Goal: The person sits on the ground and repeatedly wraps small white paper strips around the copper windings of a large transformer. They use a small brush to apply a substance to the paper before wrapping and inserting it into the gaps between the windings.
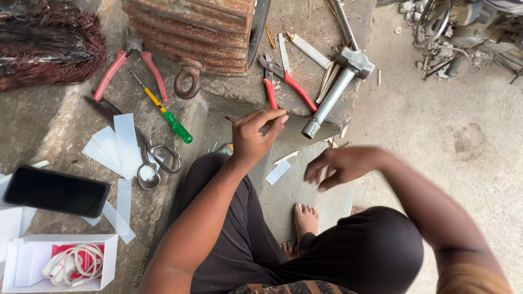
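Your left hand (255, 136) pinches a thin stick (235, 118) at its fingertips; it looks light and brittle, so grip near the middle. Your right hand (338, 166) hangs open, empty, beside it, below the hammer (340, 87).

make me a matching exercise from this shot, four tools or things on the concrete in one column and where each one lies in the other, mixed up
Things:
1. green-handled screwdriver
2. black phone
3. hammer
4. scissors

Places:
A. at the left edge, just above the white box
B. on the white paper strips, below the screwdriver
C. between the large red-handled pliers and the scissors
D. on the ledge, its handle end sticking out over the edge, right of the small red-handled pliers

Pairs: 1-C, 2-A, 3-D, 4-B
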